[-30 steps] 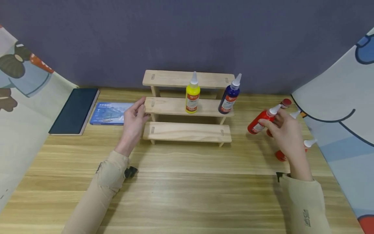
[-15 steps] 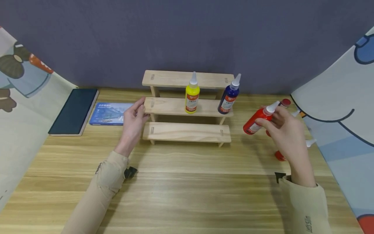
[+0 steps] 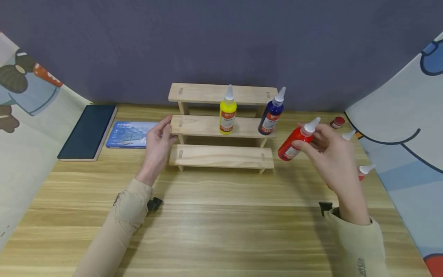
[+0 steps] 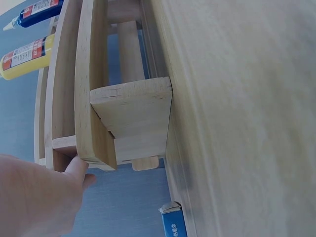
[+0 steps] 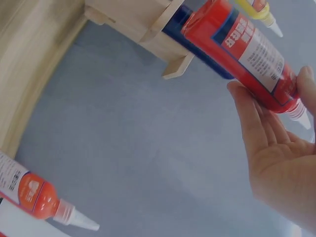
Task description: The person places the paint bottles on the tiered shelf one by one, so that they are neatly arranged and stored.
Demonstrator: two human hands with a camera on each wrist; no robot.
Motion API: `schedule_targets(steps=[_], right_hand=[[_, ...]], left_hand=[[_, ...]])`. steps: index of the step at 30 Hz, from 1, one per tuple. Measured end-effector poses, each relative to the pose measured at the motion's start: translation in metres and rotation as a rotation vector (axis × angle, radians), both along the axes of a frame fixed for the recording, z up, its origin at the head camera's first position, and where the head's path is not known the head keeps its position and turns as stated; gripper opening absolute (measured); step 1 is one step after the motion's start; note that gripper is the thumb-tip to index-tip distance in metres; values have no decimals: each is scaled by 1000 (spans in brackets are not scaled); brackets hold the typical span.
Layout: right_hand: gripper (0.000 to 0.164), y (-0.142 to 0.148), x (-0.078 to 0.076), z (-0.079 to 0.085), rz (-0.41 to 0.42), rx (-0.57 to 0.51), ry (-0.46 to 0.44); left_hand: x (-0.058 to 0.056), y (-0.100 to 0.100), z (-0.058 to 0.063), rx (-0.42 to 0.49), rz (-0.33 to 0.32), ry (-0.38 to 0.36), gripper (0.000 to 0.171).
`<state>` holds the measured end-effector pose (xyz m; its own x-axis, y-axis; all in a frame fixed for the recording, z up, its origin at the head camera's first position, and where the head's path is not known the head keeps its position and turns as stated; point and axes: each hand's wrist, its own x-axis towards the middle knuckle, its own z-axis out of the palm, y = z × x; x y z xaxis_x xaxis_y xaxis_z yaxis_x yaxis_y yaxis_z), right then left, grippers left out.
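My left hand point(image 3: 157, 144) pinches the left end of the middle shelf of a three-step wooden stand point(image 3: 221, 156); the left wrist view shows fingertips against that board's end. My right hand point(image 3: 335, 163) grips a red paint bottle point(image 3: 292, 145) near its white nozzle cap. The bottle is tilted, raised off the table and right of the stand. On the middle shelf stand a yellow paint bottle point(image 3: 227, 119) and, at the right end, a dark blue paint bottle point(image 3: 270, 121). In the right wrist view the red bottle point(image 5: 242, 54) partly covers the blue one.
An orange-red bottle point(image 5: 39, 197) stands at the right, mostly behind my right hand in the head view. Another white nozzle point(image 3: 348, 135) and a small red jar point(image 3: 337, 122) are farther back. A dark notebook point(image 3: 88, 132) and a blue box point(image 3: 129, 134) lie left of the stand.
My right hand has carried the red bottle leftward, closer to the stand, away from the other things at the right. The left hand and the stand have stayed in place.
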<state>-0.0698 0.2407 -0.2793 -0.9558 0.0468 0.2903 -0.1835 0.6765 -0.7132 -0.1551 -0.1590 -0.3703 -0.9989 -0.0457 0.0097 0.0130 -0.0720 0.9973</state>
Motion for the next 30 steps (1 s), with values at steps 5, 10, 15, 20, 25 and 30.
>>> schedule_targets(steps=[5,10,15,20,25,30], right_hand=[[46,-13,0,4,31,-4,20],[46,-25,0,10,61,-35,7],[43,-37,-2,12,87,-48,15],[46,-48,-4,12,110,-48,23],[46,-60,-6,13,134,-70,25],[44,-74,-10,10,175,-67,38]], left_hand=[[1,-1,0,15,3,-1,49],[0,-1,-1,12,-2,3,49],[-1,-2,-2,8,-10,10,49],[-1,-2,-3,14,-8,11,49],[0,-2,-2,10,-10,7,49],[0,-2,-2,18,-13,7,49]])
